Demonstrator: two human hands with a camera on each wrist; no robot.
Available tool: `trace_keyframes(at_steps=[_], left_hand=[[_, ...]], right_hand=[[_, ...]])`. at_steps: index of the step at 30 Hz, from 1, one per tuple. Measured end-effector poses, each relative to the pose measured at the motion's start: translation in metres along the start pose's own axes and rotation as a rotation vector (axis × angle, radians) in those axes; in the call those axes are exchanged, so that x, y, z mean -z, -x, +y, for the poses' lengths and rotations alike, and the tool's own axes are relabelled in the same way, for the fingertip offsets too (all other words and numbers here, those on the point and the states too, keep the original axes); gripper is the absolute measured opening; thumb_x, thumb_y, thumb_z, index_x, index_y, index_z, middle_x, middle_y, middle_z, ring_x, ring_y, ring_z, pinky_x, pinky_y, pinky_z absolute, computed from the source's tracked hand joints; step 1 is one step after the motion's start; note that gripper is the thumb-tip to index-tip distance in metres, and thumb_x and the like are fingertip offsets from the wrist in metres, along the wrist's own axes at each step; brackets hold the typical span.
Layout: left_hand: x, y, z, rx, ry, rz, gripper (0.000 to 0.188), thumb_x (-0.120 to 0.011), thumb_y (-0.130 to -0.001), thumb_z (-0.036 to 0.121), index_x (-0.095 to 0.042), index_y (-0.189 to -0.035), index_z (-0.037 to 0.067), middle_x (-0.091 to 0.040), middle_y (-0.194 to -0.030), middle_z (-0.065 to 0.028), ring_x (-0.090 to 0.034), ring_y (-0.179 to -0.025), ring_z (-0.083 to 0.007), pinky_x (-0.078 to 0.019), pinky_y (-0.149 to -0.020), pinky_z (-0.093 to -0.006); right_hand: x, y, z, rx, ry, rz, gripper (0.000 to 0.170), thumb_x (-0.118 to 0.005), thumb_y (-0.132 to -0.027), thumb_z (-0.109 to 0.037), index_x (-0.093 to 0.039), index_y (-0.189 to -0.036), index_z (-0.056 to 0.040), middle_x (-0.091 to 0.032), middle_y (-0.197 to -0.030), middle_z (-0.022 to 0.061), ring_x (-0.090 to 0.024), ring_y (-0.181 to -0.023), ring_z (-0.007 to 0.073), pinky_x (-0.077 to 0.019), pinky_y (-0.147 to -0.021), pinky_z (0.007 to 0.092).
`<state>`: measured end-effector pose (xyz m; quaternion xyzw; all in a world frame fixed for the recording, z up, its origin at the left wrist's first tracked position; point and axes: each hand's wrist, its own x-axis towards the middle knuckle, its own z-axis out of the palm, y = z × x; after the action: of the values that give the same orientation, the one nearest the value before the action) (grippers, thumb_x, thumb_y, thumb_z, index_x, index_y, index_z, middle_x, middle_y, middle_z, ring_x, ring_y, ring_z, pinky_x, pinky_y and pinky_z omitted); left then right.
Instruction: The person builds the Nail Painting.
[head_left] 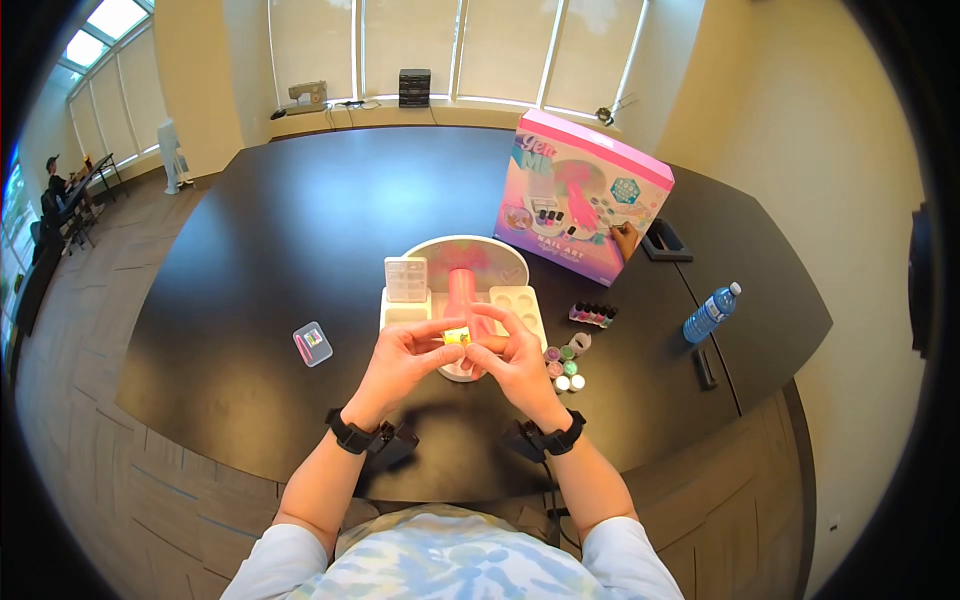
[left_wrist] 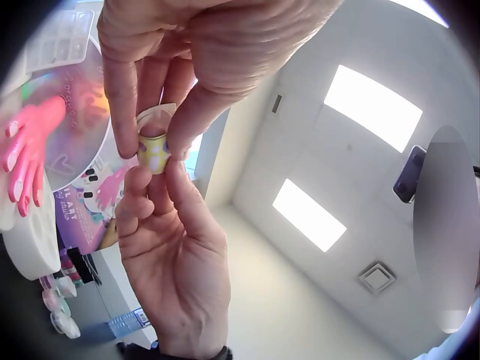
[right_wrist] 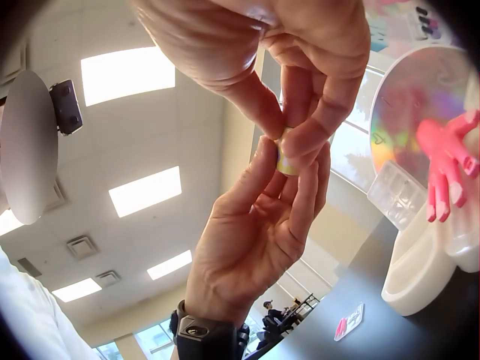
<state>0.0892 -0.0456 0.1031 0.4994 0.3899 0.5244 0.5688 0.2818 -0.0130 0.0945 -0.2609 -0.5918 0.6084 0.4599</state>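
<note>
Between both hands, in front of my chest, is a small yellow patterned strip (left_wrist: 154,154), curled into a short ring with a pale, thin flap above it. My left hand (head_left: 403,360) pinches it between thumb and fingertips on one side. From the other side my right hand (head_left: 517,362) pinches it too, the fingertips of the two hands meeting around it. Fingers cover most of the strip in the right wrist view. Just beyond the hands, a pink model hand (head_left: 461,288) stands on a white nail-art stand (head_left: 535,318) with a round, shiny back panel (left_wrist: 79,112).
Small glitter pots (head_left: 570,369) and a row of nail polish bottles (head_left: 593,315) lie right of the stand. Behind them stands the nail art box (head_left: 585,195); a water bottle (head_left: 711,313) is farther right. A clear case (head_left: 313,344) lies left on the dark table (head_left: 220,300).
</note>
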Motion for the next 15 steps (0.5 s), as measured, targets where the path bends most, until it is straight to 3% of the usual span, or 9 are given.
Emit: trace_keyframes(at_steps=[2,15], left_hand=[[0.001,0.0,-0.004,-0.052,-0.107,0.022,0.038,-0.073,-0.091,0.002,-0.068,-0.128,-0.001,-0.075,-0.105,-0.0075,-0.07,-0.095,-0.012,-0.0571,-0.087,-0.0261],[-0.003,0.006,0.001,-0.133,-0.115,0.001,0.037,-0.073,-0.091,0.001,-0.068,-0.128,0.0,-0.073,-0.114,-0.0099,-0.07,-0.101,-0.0143,-0.0575,-0.091,-0.0288]], right_hand=[[0.0,0.001,0.002,-0.011,0.02,-0.002,0.052,-0.064,-0.098,-0.003,-0.043,-0.145,-0.0001,-0.072,-0.087,0.0087,-0.065,-0.074,0.009,-0.0521,-0.067,0.0234],[-0.007,0.005,-0.005,0.014,0.059,0.02,0.052,-0.067,-0.096,-0.003,-0.047,-0.144,-0.0006,-0.074,-0.092,0.0094,-0.068,-0.077,0.0095,-0.0543,-0.07,0.0235]])
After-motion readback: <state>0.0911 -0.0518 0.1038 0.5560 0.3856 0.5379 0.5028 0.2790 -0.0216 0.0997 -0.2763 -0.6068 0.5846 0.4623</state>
